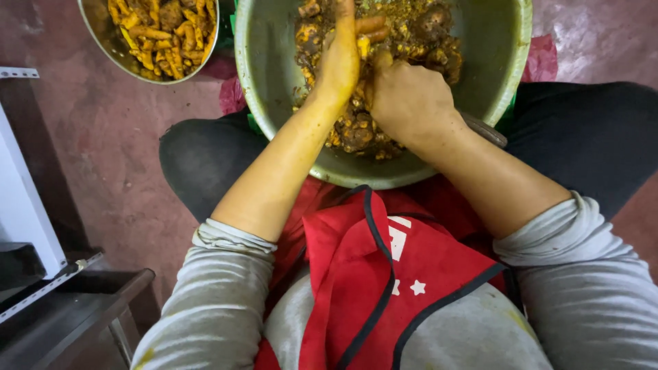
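Observation:
A large metal bowl (274, 82) rests between my knees, filled with muddy brown and yellow turmeric roots (411, 34). My left hand (339, 62) holds an orange root piece (370, 26) over the bowl. Pressed against it, my right hand (408, 96) is closed around a knife whose dark handle (483, 130) sticks out behind the wrist. The blade is hidden. Both hands are stained yellow.
A smaller metal bowl (103, 34) of peeled yellow-orange pieces stands on the reddish floor at the upper left. A red apron (384, 274) covers my lap. A white and dark metal frame (27, 226) stands at the left edge. Pink plastic (541, 58) lies beside the big bowl.

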